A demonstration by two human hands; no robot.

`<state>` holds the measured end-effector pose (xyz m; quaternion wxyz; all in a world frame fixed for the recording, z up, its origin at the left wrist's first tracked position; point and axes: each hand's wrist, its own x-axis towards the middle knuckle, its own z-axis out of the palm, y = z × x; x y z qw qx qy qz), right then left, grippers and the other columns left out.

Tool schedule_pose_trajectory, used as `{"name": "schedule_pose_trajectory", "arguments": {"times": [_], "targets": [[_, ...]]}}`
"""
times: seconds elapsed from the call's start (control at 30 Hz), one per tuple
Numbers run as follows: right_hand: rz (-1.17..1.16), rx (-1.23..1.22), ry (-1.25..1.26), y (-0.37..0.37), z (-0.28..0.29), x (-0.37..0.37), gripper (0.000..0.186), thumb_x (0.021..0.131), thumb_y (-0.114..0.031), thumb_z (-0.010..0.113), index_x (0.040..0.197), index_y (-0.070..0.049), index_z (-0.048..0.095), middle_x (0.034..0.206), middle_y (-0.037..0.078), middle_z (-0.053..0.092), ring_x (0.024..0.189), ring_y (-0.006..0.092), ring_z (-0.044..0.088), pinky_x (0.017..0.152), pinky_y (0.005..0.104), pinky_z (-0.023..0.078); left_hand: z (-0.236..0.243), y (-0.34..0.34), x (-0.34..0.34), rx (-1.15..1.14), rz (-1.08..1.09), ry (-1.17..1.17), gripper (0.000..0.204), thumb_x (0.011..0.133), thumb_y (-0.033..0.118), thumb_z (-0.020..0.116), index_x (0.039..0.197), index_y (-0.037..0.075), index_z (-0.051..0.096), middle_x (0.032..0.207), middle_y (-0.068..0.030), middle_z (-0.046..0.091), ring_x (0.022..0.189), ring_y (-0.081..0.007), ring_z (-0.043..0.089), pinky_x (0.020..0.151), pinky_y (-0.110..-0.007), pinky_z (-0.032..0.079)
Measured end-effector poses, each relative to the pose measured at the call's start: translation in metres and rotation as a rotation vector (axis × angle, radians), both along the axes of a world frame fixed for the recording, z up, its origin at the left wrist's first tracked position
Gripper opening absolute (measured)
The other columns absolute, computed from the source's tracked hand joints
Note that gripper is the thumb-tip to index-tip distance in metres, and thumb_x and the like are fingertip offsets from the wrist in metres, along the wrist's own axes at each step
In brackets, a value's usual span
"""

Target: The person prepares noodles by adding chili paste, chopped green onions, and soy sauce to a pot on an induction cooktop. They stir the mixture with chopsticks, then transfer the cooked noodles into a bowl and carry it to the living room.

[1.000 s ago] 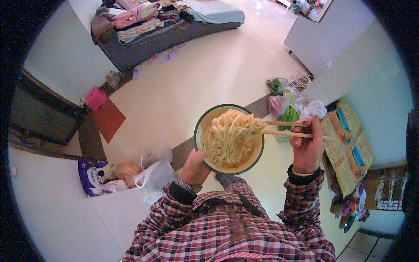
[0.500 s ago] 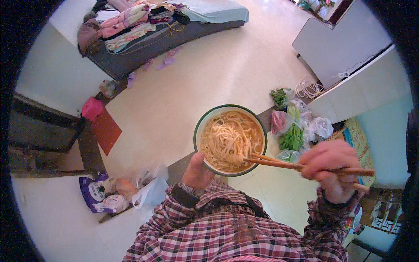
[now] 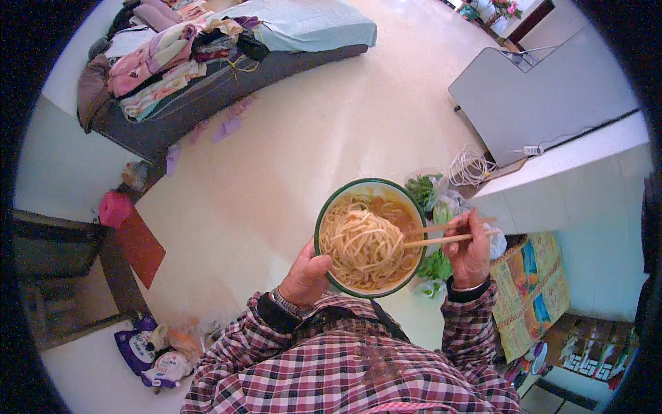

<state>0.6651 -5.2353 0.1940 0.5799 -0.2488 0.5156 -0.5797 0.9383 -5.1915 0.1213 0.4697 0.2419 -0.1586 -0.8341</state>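
A white bowl with a dark green rim [image 3: 324,215] is held up in front of my body. My left hand [image 3: 305,274] grips its left side, thumb over the rim and the other fingers mostly hidden beneath. Pale noodles [image 3: 369,241] in orange-brown broth fill it, heaped in the middle. On the right, my right hand [image 3: 470,250] is closed around a pair of wooden chopsticks [image 3: 441,240]. Their tips reach over the bowl into the right side of the noodle heap.
Bagged leafy greens [image 3: 436,265] lie on the floor behind my right hand, beside a coiled white cable [image 3: 472,165]. Plastic bags [image 3: 165,369] sit at the lower left. Clothes [image 3: 155,58] are piled on a bed [image 3: 303,58] at the far left. A folded grey-white board [image 3: 531,96] leans at the far right.
My right hand has moved left and up, and the chopsticks now spread apart at the noodles. The noodles are heaped higher. The view has shifted, with the bowl slightly lower and further right.
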Motion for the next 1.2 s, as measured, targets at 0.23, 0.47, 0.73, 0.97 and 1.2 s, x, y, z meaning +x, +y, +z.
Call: {"name": "schedule_pose_trajectory", "arguments": {"times": [0.23, 0.47, 0.73, 0.97, 1.2], "targets": [[-0.082, -0.041, -0.220, -0.110, -0.005, -0.013, 0.032, 0.098, -0.034, 0.044, 0.082, -0.009, 0.055, 0.063, 0.005, 0.055, 0.043, 0.0101, 0.046, 0.036, 0.0214, 0.035, -0.011, -0.124, -0.006, -0.003, -0.012, 0.109, 0.072, 0.083, 0.032, 0.065, 0.137, 0.002, 0.029, 0.134, -0.0114, 0.045, 0.120, -0.0231, 0.050, 0.100, -0.038, 0.043], [-0.053, -0.328, 0.208, -0.242, 0.047, -0.021, 0.033, 0.098, -0.031, 0.044, 0.082, -0.005, 0.055, 0.069, 0.010, 0.058, 0.044, 0.0119, 0.047, 0.039, 0.0223, 0.038, -0.024, -0.252, -0.047, -0.018, 0.001, 0.024, 0.058, 0.087, 0.022, 0.059, 0.134, 0.000, 0.034, 0.130, -0.0127, 0.049, 0.119, -0.0230, 0.050, 0.098, -0.036, 0.045], [0.418, -0.520, 0.347, -0.416, 0.124, -0.104, 0.030, 0.099, -0.029, 0.041, 0.088, -0.004, 0.053, 0.077, 0.016, 0.060, 0.039, 0.0079, 0.043, 0.032, 0.0206, 0.033, 0.001, -0.404, -0.101, -0.035, 0.058, 0.097, 0.071, 0.082, 0.029, 0.067, 0.136, -0.001, 0.033, 0.132, -0.0119, 0.048, 0.120, -0.0225, 0.049, 0.098, -0.037, 0.044], [0.174, -0.180, 0.304, -0.582, 0.028, -0.149, 0.033, 0.098, -0.032, 0.044, 0.082, -0.005, 0.054, 0.067, 0.010, 0.060, 0.040, 0.0115, 0.049, 0.035, 0.0224, 0.038, -0.004, -0.555, -0.153, -0.034, 0.067, 0.119, 0.084, 0.078, 0.040, 0.071, 0.138, 0.000, 0.030, 0.136, -0.0125, 0.045, 0.123, -0.0234, 0.047, 0.102, -0.039, 0.040], [0.005, -0.004, -0.201, -0.711, -0.023, -0.196, 0.034, 0.098, -0.033, 0.044, 0.080, -0.006, 0.055, 0.061, 0.008, 0.057, 0.040, 0.0104, 0.046, 0.037, 0.0210, 0.038, -0.026, -0.701, -0.185, -0.015, 0.010, 0.111, 0.078, 0.080, 0.036, 0.069, 0.137, -0.001, 0.031, 0.134, -0.0135, 0.047, 0.118, -0.0241, 0.051, 0.100, -0.040, 0.043]]}}
